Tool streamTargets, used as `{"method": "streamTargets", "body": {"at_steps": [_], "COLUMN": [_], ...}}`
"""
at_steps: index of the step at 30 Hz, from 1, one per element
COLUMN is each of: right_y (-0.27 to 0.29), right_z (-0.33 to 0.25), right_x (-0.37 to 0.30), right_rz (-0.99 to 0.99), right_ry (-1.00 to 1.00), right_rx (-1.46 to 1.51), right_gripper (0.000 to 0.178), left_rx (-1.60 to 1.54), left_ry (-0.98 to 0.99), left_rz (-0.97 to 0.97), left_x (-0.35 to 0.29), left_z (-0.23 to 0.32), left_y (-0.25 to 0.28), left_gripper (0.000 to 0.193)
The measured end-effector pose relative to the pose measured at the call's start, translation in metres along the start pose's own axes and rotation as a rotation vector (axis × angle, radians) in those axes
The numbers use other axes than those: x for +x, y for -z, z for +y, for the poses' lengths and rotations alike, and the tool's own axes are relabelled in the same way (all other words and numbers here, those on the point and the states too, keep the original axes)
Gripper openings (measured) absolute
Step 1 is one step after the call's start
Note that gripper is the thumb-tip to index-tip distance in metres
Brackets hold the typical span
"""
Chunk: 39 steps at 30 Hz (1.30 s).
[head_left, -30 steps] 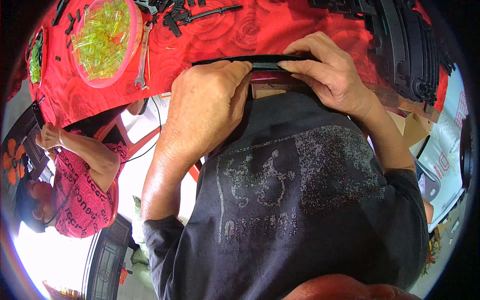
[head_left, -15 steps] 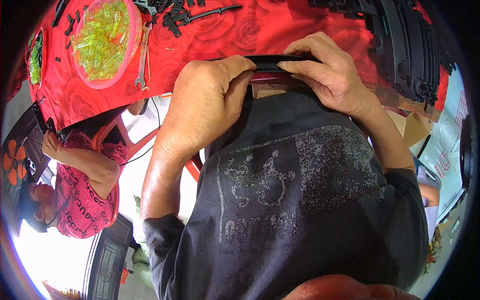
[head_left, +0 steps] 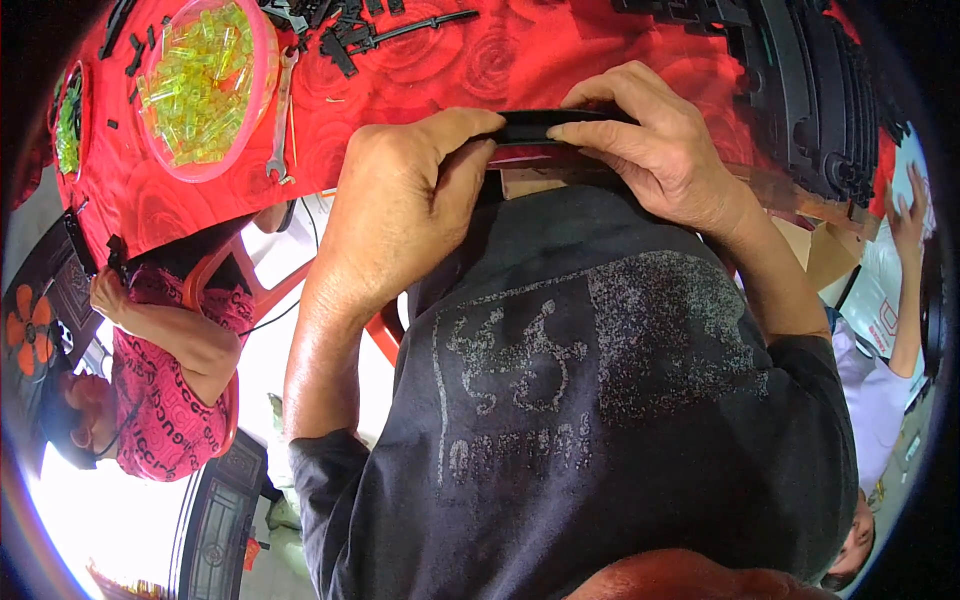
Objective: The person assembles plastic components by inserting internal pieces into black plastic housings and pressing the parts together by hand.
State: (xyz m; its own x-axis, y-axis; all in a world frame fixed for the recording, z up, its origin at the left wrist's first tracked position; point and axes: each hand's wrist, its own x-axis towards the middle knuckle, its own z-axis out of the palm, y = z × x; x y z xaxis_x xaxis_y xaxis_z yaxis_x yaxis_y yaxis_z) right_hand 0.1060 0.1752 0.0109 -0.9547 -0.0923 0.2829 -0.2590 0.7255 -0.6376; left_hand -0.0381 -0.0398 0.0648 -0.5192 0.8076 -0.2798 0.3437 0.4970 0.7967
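Observation:
A long, narrow black plastic part (head_left: 530, 128) lies crosswise between my hands at the near edge of the red-covered table. My left hand (head_left: 415, 195) is closed on its left end, thumb and fingers pinching it. The right hand (head_left: 650, 150) grips the other end, its thumb tip pressed on the near face and the fingers over the far side. Only the middle of the part shows; both ends are hidden by my hands, and its exact kind cannot be made out.
A pink bowl (head_left: 270, 75) of yellow-green clear plastic pieces stands at the left, beside a wrench (head_left: 282, 120). Small black parts (head_left: 345, 40) lie behind. Curved black parts (head_left: 800, 90) are stacked at the right. One person (head_left: 170, 370) sits left; another person's raised hand (head_left: 908, 215) shows right.
My left hand has shifted slightly left, so more of the black part's middle shows. At the right edge, another person has come into view with an arm raised.

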Motion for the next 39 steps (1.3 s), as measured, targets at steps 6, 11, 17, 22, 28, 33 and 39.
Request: {"method": "streamTargets", "body": {"at_steps": [6,11,17,22,28,33,39], "right_y": [0.001,0.002,-0.001,-0.003,-0.001,-0.002,-0.001], "right_z": [0.001,0.001,0.000,0.000,-0.002,-0.002,-0.003], "right_x": [0.001,0.000,-0.002,-0.003,-0.001,-0.003,0.000], "right_rz": [-0.006,-0.014,0.015,0.034,0.024,0.017,0.025], "right_ry": [0.000,0.001,-0.006,0.003,-0.001,-0.017,-0.010], "right_rx": [-0.001,-0.024,0.002,-0.017,-0.035,-0.044,-0.033], "right_gripper": [0.027,0.026,0.026,0.024,0.025,0.025,0.025], "left_rx": [0.072,0.134,0.105,0.091,0.063,0.030,0.344], "left_ry": [-0.049,-0.048,-0.018,-0.130,-0.070,0.117,-0.231], "left_rz": [0.005,-0.042,-0.021,0.086,0.094,0.255,0.147], "left_x": [-0.002,-0.001,-0.004,-0.004,-0.005,0.001,0.018], "left_z": [-0.005,-0.003,-0.003,-0.005,-0.004,0.006,-0.009], "left_y": [-0.001,0.000,-0.006,-0.011,-0.008,0.002,0.009], "left_gripper": [0.022,0.023,0.022,0.017,0.015,0.014,0.022]}}
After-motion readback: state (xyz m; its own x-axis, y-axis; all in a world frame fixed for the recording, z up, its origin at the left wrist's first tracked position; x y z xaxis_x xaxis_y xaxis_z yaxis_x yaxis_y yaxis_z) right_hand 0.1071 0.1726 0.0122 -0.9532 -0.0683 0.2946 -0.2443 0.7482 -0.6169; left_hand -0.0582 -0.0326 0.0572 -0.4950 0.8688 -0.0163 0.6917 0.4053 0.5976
